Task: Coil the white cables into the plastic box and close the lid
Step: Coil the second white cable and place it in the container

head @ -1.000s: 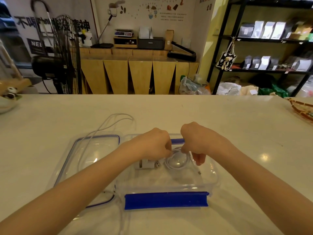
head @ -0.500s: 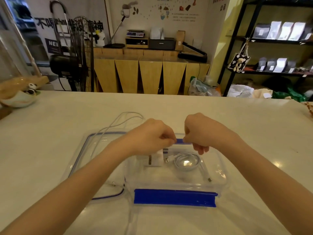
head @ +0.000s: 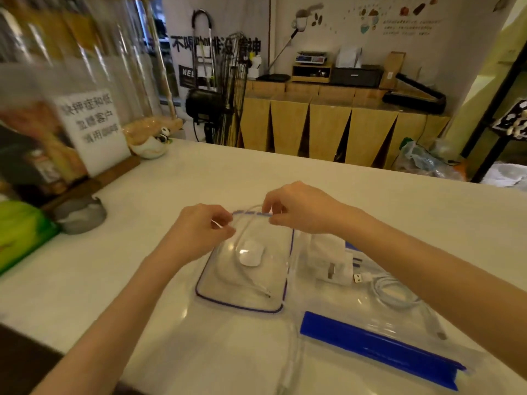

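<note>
A clear plastic box (head: 336, 306) with a blue clip (head: 379, 349) sits on the white counter at the right. Inside it lie a coiled white cable (head: 395, 292) and a white charger plug (head: 333, 260). Its clear lid (head: 219, 280), edged in blue, lies flat to the left of the box. A loose white cable (head: 248, 276) runs across the lid, its connector end resting near the lid's front. My left hand (head: 199, 232) and my right hand (head: 299, 208) both pinch this cable over the lid's far edge.
A wooden stand with a paper sign (head: 94, 129) and a grey base (head: 79, 215) are at the counter's left, beside a green packet (head: 20, 235). A small panda dish (head: 151, 146) sits behind. Another thin cable (head: 291, 360) trails toward the front edge.
Both hands left the box and moved left to the lid, where they took hold of the loose cable. The view swung to the left, so the box now sits at the right.
</note>
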The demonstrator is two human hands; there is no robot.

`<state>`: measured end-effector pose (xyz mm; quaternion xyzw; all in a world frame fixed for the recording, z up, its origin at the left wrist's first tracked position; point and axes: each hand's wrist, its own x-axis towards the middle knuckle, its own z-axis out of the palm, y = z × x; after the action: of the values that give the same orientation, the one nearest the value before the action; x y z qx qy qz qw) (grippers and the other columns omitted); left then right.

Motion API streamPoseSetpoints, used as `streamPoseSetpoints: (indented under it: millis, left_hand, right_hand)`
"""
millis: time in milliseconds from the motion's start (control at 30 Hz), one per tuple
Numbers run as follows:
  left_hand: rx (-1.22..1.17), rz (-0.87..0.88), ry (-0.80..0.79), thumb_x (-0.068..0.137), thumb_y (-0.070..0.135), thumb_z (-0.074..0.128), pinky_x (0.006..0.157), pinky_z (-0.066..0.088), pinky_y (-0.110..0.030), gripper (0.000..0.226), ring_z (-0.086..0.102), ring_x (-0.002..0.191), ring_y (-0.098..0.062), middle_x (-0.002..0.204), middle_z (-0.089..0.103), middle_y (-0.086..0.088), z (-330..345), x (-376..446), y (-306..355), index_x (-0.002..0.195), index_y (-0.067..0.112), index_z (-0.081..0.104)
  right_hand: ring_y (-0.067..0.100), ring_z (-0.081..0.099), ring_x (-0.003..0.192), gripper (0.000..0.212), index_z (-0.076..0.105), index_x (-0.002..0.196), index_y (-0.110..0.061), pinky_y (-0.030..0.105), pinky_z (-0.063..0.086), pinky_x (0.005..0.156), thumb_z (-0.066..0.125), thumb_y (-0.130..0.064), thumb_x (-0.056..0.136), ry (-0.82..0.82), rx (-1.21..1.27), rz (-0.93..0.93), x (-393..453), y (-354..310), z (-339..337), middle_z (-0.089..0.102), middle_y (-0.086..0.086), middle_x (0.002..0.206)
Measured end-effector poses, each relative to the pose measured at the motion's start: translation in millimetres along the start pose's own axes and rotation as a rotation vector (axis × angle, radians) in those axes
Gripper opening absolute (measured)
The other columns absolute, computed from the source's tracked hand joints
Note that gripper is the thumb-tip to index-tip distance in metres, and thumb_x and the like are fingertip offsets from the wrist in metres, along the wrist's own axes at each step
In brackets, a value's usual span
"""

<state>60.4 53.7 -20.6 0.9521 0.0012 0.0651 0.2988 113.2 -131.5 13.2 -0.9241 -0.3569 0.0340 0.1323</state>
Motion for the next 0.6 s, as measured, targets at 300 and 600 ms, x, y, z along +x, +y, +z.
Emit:
streamPoseSetpoints:
  millis: [300, 600]
  left_hand:
    - [-0.056, -0.023, -0.088, 0.080, 0.019, 0.061, 0.052, 0.042, -0.006, 0.011, 0.062, 0.061, -0.007, 0.072, 0.073, -0.005, 19.9, -18.1, -7.5, 0.086, 0.015, 0.069]
    - [-0.315, -0.184, -0.159, 0.086, 0.010, 0.052, 0.050, 0.051, -0.015, 0.020, 0.068, 0.058, -0.017, 0.065, 0.069, -0.003, 21.2, -16.4, -9.0, 0.075, 0.009, 0.068]
  right_hand:
    - [0.011, 0.060, 0.056, 0.031, 0.070, 0.069, -0.008, 0.023, 0.049, 0.062, 0.068, -0.039, 0.073, -0.354, 0.150, 0.039, 30.9, -24.9, 22.0, 0.068, 0.001, 0.061]
    - [0.014, 0.048, 0.045, 0.022, 0.059, 0.055, -0.008, 0.032, 0.047, 0.058, 0.067, -0.021, 0.071, -0.431, 0.114, 0.119, 25.6, -38.4, 49.2, 0.055, 0.003, 0.049]
